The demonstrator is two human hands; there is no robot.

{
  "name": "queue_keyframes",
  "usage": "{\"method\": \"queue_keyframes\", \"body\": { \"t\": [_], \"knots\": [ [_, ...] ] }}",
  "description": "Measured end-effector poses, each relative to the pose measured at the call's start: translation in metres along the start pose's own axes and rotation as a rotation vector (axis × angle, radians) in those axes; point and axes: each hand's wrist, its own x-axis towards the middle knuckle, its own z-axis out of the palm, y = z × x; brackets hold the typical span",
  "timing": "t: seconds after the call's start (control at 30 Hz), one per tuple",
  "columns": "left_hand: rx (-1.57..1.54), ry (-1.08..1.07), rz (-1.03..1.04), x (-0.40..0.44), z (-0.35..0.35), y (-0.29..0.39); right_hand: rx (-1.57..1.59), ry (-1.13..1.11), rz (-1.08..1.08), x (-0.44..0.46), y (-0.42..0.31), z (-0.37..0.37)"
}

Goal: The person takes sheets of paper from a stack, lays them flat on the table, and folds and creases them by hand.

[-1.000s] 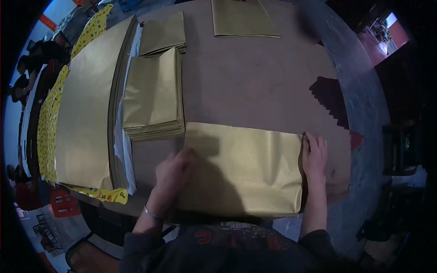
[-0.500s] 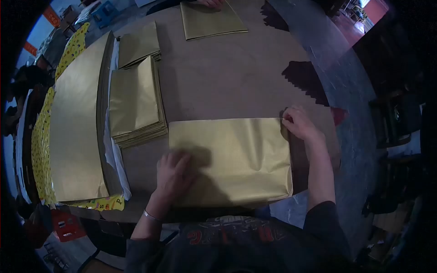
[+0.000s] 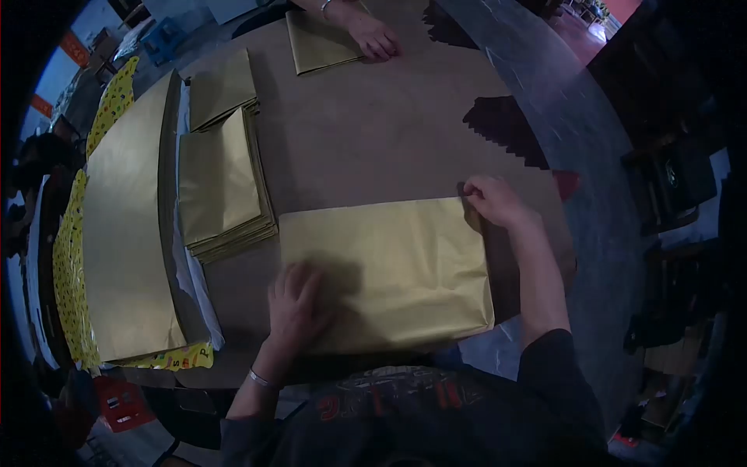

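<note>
Hands (image 3: 293, 305) on gold paper (image 3: 389, 268).

Single head-worn view, facing forward and down over near table (image 3: 373, 148).

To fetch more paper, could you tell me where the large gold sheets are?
In the head view, the large sheets lie far left, on yellow patterned sheeting, beside folded stacks.

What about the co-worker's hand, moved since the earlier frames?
Yes. Against the folded gold paper, the co-worker's hand has come from the far edge to the near right corner, towards the camera.
</note>
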Motion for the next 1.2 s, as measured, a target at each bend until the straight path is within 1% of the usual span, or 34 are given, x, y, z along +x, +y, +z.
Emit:
{"method": "queue_keyframes", "body": {
  "t": [0.03, 0.1, 0.13, 0.2, 0.23, 0.3, 0.37, 0.4, 0.47, 0.5, 0.53, 0.57, 0.63, 0.87, 0.9, 0.97, 1.07, 1.13, 1.2],
  "knots": [
    [0.001, 0.008, 0.011, 0.002, 0.001, 0.0, 0.001, -0.003, -0.004, 0.002, 0.001, 0.0],
    [0.003, 0.016, 0.015, 0.008, 0.004, 0.002, -0.067, 0.106, -0.095, 0.008, 0.005, -0.004],
    [0.018, 0.034, 0.016, 0.013, 0.006, 0.004, -0.067, 0.102, -0.101, 0.014, 0.008, -0.008],
    [0.036, 0.056, 0.01, 0.027, 0.013, 0.005, -0.177, 0.16, -0.206, 0.029, 0.012, -0.019],
    [0.052, 0.089, 0.013, 0.035, 0.019, 0.004, -0.269, 0.187, -0.163, 0.032, 0.005, -0.026],
    [0.07, 0.128, 0.008, 0.051, 0.026, 0.006, -0.29, 0.201, -0.17, 0.047, 0.012, -0.028],
    [0.086, 0.226, 0.067, 0.061, 0.03, 0.009, -0.313, 0.211, -0.179, 0.058, 0.026, -0.024],
    [0.088, 0.232, 0.057, 0.062, 0.031, 0.01, -0.313, 0.238, -0.165, 0.063, 0.035, -0.017],
    [-0.151, 0.142, 0.191, 0.065, 0.03, 0.013, -0.312, 0.262, -0.158, 0.066, 0.046, -0.013],
    [-0.149, 0.143, 0.182, 0.064, 0.026, 0.018, -0.283, 0.302, -0.211, 0.065, 0.05, -0.011],
    [-0.202, 0.055, 0.181, 0.061, 0.021, 0.026, -0.252, 0.34, -0.262, 0.065, 0.052, -0.009],
    [-0.256, -0.036, 0.181, 0.058, 0.017, 0.031, -0.249, 0.334, -0.264, 0.066, 0.052, -0.008],
    [-0.219, -0.05, 0.177, 0.056, 0.016, 0.032, -0.266, 0.332, -0.218, 0.065, 0.05, -0.009],
    [-0.154, -0.042, 0.171, 0.056, 0.018, 0.031, -0.214, 0.321, -0.238, 0.067, 0.053, -0.011],
    [-0.154, -0.04, 0.171, 0.057, 0.018, 0.03, -0.214, 0.33, -0.266, 0.068, 0.055, -0.01],
    [-0.147, 0.013, 0.217, 0.059, 0.019, 0.028, -0.214, 0.339, -0.298, 0.069, 0.058, -0.009],
    [-0.131, 0.013, 0.232, 0.058, 0.023, 0.024, -0.233, 0.338, -0.282, 0.065, 0.054, -0.009],
    [-0.13, 0.029, 0.241, 0.058, 0.022, 0.024, -0.372, 0.352, -0.148, 0.059, 0.036, -0.012],
    [-0.127, 0.042, 0.254, 0.057, 0.022, 0.023, -0.428, 0.388, -0.189, 0.054, 0.007, -0.003]
  ]
}}
